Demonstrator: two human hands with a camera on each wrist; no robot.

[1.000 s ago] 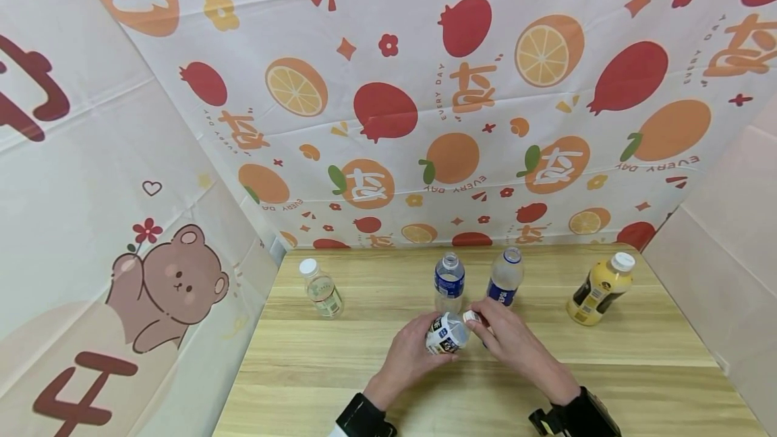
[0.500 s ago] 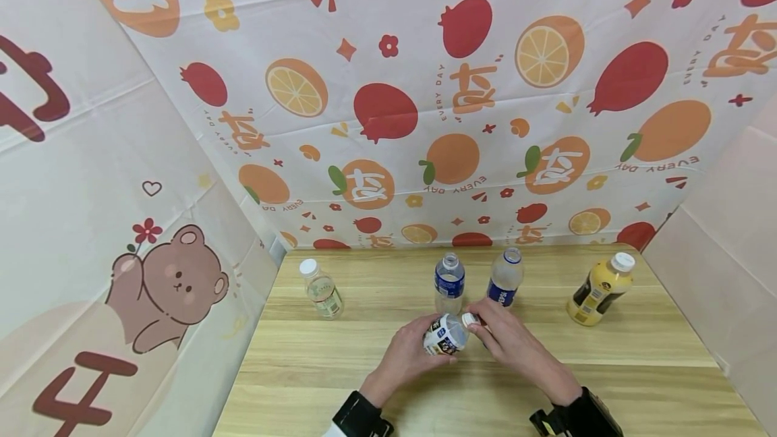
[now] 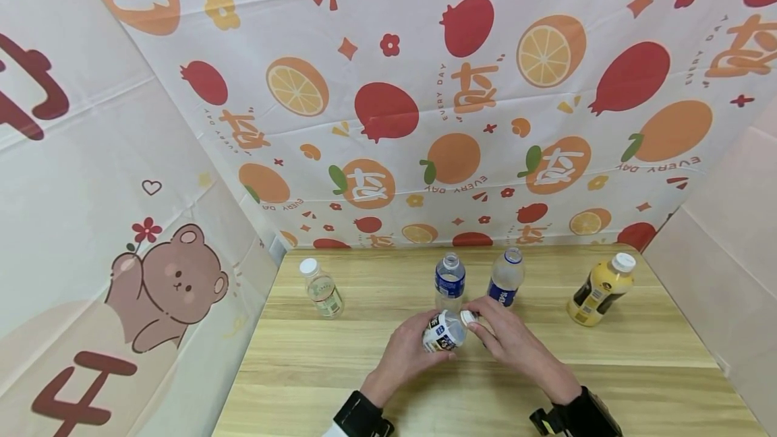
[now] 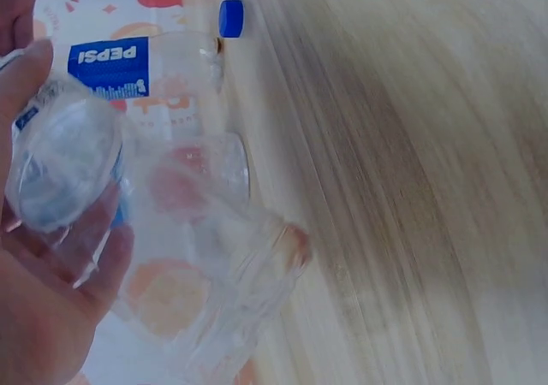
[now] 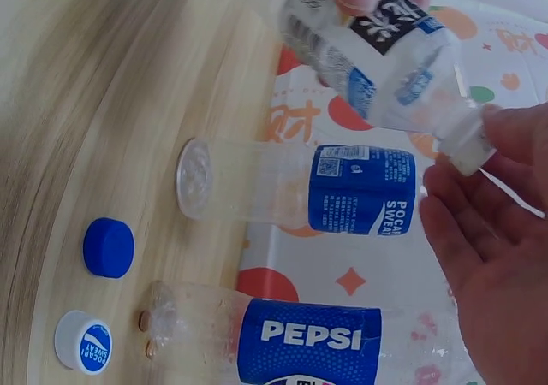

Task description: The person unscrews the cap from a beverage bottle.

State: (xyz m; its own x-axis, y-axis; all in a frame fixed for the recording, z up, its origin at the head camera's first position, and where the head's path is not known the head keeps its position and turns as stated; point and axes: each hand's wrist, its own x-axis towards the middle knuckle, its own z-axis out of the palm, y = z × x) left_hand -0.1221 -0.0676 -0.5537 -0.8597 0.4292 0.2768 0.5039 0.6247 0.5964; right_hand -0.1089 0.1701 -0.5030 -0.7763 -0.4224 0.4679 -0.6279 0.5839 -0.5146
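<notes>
My left hand [image 3: 405, 351] grips a small clear bottle [image 3: 441, 333] with a white and black label, tilted above the table, its neck toward the right. The thumb and fingers of my right hand [image 3: 508, 334] pinch the white cap [image 5: 470, 151] at the bottle's neck. Whether the cap's thread is engaged cannot be told. Just behind the hands stand an uncapped Pocari Sweat bottle [image 3: 449, 283] with a blue label and an uncapped Pepsi bottle [image 3: 506, 279]. In the right wrist view, a blue cap [image 5: 109, 248] and a white Pocari Sweat cap [image 5: 83, 342] lie near these bottles.
On the wooden table [image 3: 340, 383], a clear bottle with a white cap [image 3: 323, 290] stands at the left. A yellow drink bottle [image 3: 599, 290], also white-capped, stands at the right. A fruit-patterned cloth [image 3: 388, 113] hangs along the back edge.
The held bottle and the cap at its neck have shifted very slightly left and away from me. Both hands keep their grip, and the standing bottles have stayed put.
</notes>
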